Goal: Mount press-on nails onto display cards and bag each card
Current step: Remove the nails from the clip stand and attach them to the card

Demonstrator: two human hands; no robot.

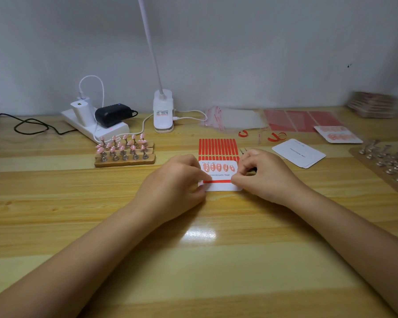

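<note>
Forearms, two, bare, reaching in from the near edge over a wooden table (193,260). Left hand (175,180): fingers curled, fingertips pressing the left end of a red strip (217,181) on the display card (221,187). Right hand (262,175): fingers curled, pinching at the strip's right end by the card's right edge; a thin tool shows at this hand, whether gripped cannot be told. Display card: white, printed "Handmade Nail", lying flat mid-table between the hands, five pink press-on nails (218,167) in a row along its top, red strip across below the print. Sheet of red adhesive strips (217,146): just behind the card, partly under it. Wooden stand of pink nails on pegs (124,150): left of the hands. Blank cards (299,153): right, stacked. Clear bags (234,120): far right of centre. Clip lamp (163,111) and power strip (94,127): rear, by the wall
</note>
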